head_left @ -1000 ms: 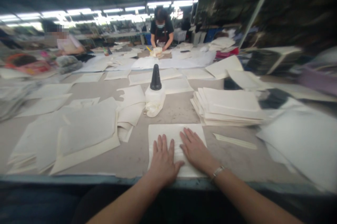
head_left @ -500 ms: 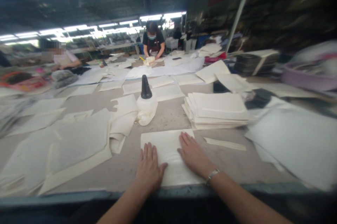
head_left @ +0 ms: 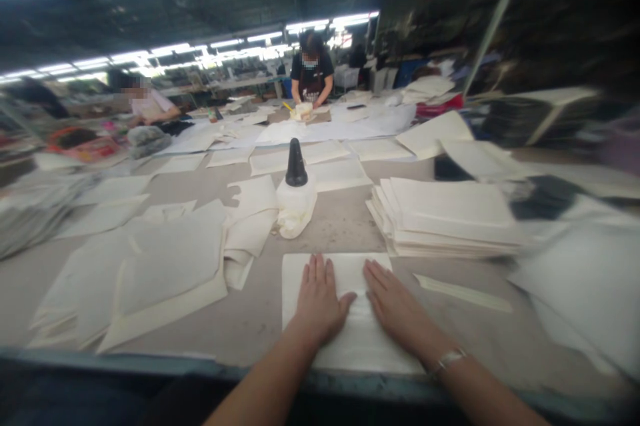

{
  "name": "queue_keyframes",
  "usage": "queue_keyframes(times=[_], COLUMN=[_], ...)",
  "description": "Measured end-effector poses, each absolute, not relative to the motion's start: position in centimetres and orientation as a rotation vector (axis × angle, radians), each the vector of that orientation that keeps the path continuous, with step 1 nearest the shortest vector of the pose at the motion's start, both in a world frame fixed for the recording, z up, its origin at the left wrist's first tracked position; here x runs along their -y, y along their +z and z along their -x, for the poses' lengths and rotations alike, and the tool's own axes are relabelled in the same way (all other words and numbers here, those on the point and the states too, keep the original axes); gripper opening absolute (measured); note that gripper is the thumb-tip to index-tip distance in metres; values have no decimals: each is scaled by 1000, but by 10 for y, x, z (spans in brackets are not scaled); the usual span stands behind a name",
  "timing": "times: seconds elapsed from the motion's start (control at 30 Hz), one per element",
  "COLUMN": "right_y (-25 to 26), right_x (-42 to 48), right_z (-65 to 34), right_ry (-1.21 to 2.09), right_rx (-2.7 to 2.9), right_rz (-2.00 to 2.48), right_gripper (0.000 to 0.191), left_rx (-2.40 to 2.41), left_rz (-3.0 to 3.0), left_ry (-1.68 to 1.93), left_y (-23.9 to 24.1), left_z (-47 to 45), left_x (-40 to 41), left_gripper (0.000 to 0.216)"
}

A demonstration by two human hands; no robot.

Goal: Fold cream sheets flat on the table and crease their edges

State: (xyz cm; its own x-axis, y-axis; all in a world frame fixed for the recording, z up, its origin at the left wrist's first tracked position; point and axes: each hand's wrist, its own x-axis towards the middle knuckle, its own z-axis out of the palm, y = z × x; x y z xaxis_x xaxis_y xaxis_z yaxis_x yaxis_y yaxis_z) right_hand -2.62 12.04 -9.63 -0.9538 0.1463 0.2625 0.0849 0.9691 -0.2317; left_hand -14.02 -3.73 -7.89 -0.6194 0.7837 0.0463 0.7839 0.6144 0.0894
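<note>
A pale cream sheet [head_left: 345,339] lies flat at the table's near edge. My left hand [head_left: 323,303] rests palm down on it, fingers stretched out and thumb spread toward the middle. On the sheet's right part lies my right hand [head_left: 397,303], also flat with straight fingers pointing forward. Neither hand grips anything. Just beyond the sheet stands a white glue bottle [head_left: 296,203] with a black cone-shaped top [head_left: 297,166]. To the right of my right hand is a narrow cream strip [head_left: 463,293].
A stack of cream sheets [head_left: 450,213] sits right of the bottle. Large pale sheets [head_left: 170,266] spread over the left side, and more sheets [head_left: 590,279] lie at the right. Across the table a co-worker [head_left: 311,73] handles something pale; another person [head_left: 150,103] sits at the far left.
My left hand has slid rightward across the sheet, closer to my right hand. The whole view has shifted, so things appear farther right. Both hands stay flat.
</note>
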Motion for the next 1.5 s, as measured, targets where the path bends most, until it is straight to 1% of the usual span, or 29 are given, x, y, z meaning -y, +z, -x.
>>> queue_keyframes(times=[0.23, 0.43, 0.57, 0.7, 0.8, 0.93, 1.0, 1.07, 1.1, 1.2, 1.37, 1.5], right_y=[-99, -100, -91, -81, -79, -88, -93, -97, -98, -100, -100, -102], right_x=[-120, -120, -117, -112, -110, -117, -127, -139, -144, -153, -149, -147], right_z=[27, 28, 29, 30, 30, 27, 25, 22, 21, 17, 19, 23], right_ry=[249, 245, 221, 230, 272, 384, 491, 582, 602, 567, 461, 393], right_rx=[2867, 2867, 2913, 2940, 2927, 2854, 2836, 2830, 2827, 2803, 2757, 2727], right_rz=[171, 169, 207, 264, 280, 233, 190, 186, 203, 239, 182, 265], right_gripper=[49, 49, 48, 47, 47, 48, 56, 63, 63, 55, 47, 41], left_rx=[2879, 2943, 2946, 2977, 2946, 2823, 2848, 2842, 2831, 2821, 2865, 2868], left_rz=[1290, 1194, 1144, 988, 897, 1317, 1429, 1474, 1490, 1531, 1538, 1470], left_ry=[-207, -170, -110, 45, 116, -84, -172, -254, -288, -344, -320, -291], left_y=[-75, -70, -69, -64, -58, -59, -63, -66, -67, -67, -68, -71], left_z=[158, 168, 175, 178, 156, 100, 82, 78, 82, 101, 131, 146], left_x=[60, 75, 83, 85, 71, 28, 7, -4, -5, 8, 35, 52], left_gripper=[89, 91, 86, 81, 71, 64, 62, 67, 72, 83, 85, 84])
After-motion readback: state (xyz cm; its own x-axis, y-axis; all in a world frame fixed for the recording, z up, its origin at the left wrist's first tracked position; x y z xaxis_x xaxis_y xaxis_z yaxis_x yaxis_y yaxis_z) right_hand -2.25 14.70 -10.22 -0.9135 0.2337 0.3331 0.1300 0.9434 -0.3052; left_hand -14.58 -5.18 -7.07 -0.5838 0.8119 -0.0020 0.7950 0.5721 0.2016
